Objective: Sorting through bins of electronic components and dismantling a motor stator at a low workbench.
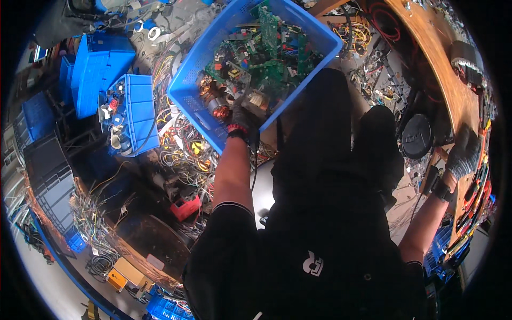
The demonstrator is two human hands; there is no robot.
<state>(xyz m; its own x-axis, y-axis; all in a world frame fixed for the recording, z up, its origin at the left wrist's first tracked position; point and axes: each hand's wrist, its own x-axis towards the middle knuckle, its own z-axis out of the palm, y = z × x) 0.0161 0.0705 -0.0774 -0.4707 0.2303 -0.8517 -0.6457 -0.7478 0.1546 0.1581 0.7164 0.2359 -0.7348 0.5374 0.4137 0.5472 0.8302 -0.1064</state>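
Observation:
My left hand [243, 118], in a dark glove, reaches into a large blue plastic crate [188, 69]. It is beside a round part wound with copper wire [218, 109] and a pale metal block [258, 101]. Its fingers blend into the dark parts, so I cannot tell whether they grip anything. Green circuit boards [271, 50] fill much of the crate. Far to the right, my right hand [463, 156] wears a grey glove and lies at the edge of a wooden bench [450, 88]. Its fingers look stretched out, and nothing shows in them.
Tangled cables [184, 154] cover the floor left of the crate. Smaller blue bins [141, 109] stand farther left, above a red box [185, 207]. A round black lid-like disc [416, 136] is beside my knee. Hand tools [473, 189] line the bench at right.

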